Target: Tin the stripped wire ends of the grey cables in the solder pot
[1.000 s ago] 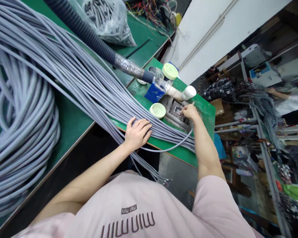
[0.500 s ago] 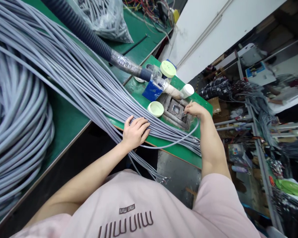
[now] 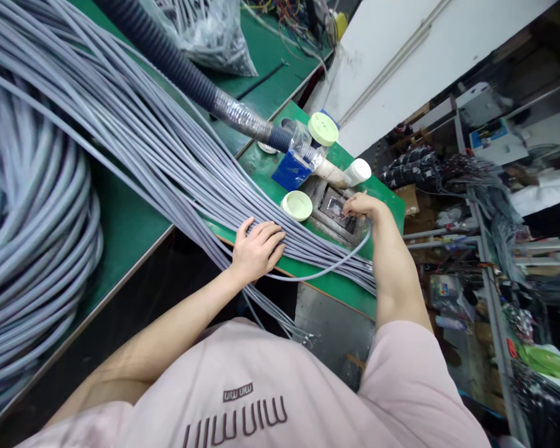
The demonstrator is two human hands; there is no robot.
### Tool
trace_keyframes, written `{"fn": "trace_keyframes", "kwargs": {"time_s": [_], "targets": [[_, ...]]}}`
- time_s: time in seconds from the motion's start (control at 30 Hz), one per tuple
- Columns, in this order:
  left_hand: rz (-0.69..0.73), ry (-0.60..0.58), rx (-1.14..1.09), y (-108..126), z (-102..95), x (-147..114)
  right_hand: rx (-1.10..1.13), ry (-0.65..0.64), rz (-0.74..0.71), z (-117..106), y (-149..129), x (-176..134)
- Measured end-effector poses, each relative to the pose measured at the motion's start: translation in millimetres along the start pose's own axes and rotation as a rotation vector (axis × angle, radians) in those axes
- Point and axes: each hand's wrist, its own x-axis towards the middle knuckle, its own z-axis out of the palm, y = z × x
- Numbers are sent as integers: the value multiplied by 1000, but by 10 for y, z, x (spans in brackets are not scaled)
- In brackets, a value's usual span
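My left hand (image 3: 259, 249) lies flat across a thick bundle of grey cables (image 3: 200, 168), fingers stretched out and thumb apart. One grey cable (image 3: 329, 272) bends out of the bundle in a loop and runs up to my right hand (image 3: 361, 205). The fingers of that hand are pinched on it near its end. They are over a square, dirty grey pot (image 3: 338, 230) with a shiny patch inside, which looks like a solder pot. My fingers hide the cable's tip.
Close to the pot stand an open pale-green tub (image 3: 297, 206), a white lidded jar (image 3: 359, 170) and a blue box (image 3: 290, 171). A dark ribbed hose (image 3: 186, 74) reaches down to the pot. Coiled cable (image 3: 37, 249) fills the left side; a cluttered shelf (image 3: 490, 298) stands right.
My right hand has shifted a little left, further over the pot, with the cable. My left hand stays on the bundle. The whole view has shifted slightly.
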Motion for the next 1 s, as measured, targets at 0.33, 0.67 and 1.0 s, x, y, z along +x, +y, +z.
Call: {"fn": "trace_keyframes", "kwargs": {"time_s": [0.33,0.67,1.0], "targets": [[8,4,12,-3,0,2,39,47,-26,-63,-24,-218],[36,36,56,-1,14,14,424,258,-353,235,136,-1551],[35,40,50,8,33,19,709,224,-477,614,250,-1931]]}}
